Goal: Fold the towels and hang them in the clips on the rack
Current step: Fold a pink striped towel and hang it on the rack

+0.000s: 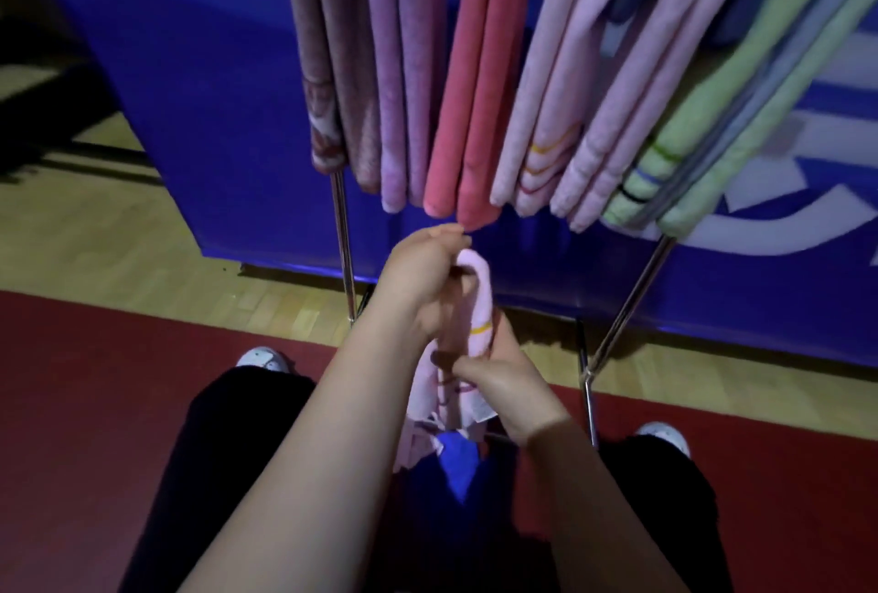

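Looking down at the rack (343, 236), most of this job reads as done. I count at least 6 folded towels hanging side by side: a brown one (328, 70), a lilac one (396, 70), a coral one (468, 108), 2 pale pink ones (541, 127) and a green one (703, 127), with bluish ones tucked behind. The clips themselves are above the top edge of the view, so I cannot tell how they grip or whether any slot is free.

In front of the rack, low and just below the coral towel's end, is the pink towel (477, 302) with a yellow stripe, held in the air between both hands. The left hand (423, 274) is curled round its upper fold; the right hand (503, 383) pinches the loose layers lower down, close under the left. So both hands are clamped on the same towel, 1 above the other. I judge it half folded: the top is doubled over, the bottom hangs ragged.

Under it a blue cloth (456, 464) hangs near the knees; I cannot say if that is another towel waiting.

What's left, as I see it: finish this fold, lift it, clip it.
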Available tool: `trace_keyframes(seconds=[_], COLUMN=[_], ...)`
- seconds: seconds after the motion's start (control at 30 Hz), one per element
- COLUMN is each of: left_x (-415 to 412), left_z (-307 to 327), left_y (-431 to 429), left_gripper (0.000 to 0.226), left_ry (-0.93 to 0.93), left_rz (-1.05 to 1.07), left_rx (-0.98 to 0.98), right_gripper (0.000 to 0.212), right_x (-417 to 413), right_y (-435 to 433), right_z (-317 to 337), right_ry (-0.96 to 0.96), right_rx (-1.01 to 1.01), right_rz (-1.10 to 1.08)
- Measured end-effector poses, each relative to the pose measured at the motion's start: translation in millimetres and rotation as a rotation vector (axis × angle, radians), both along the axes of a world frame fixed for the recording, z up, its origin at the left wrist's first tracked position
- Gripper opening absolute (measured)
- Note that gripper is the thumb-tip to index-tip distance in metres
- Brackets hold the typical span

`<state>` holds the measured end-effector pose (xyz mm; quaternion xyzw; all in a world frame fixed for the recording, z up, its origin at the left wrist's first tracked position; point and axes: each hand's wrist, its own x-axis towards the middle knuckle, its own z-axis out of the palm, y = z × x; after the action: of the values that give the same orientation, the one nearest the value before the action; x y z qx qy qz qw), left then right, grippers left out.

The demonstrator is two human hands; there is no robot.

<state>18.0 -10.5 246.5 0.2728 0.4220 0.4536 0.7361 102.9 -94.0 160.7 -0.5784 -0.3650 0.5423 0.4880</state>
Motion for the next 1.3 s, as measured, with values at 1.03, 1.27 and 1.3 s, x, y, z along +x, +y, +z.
trace_keyframes(seconds=[1.03,1.27,1.3], left_x=[-87.9,-110.2,-114.5], left_z=[101.5,125.4,127.4], left_y=[-79.3,-73.0,-71.3], left_gripper=[0.008,0.021,0.021], left_ry=[0.306,0.274,0.279], left_rz=[-0.037,0.330,0.388], left_rx=[0.757,0.796,0.788], right_gripper=[0.032,0.018,0.019], right_x=[-8.0,11.1,14.7], right_y=[-45.7,-45.7,-45.9], right_z=[191.0,171.7,167.6], right_ry=[-0.757,-0.852,-0.889], right_rx=[0.370,0.178,0.125], right_rz=[-0.108,-0.126,-0.128])
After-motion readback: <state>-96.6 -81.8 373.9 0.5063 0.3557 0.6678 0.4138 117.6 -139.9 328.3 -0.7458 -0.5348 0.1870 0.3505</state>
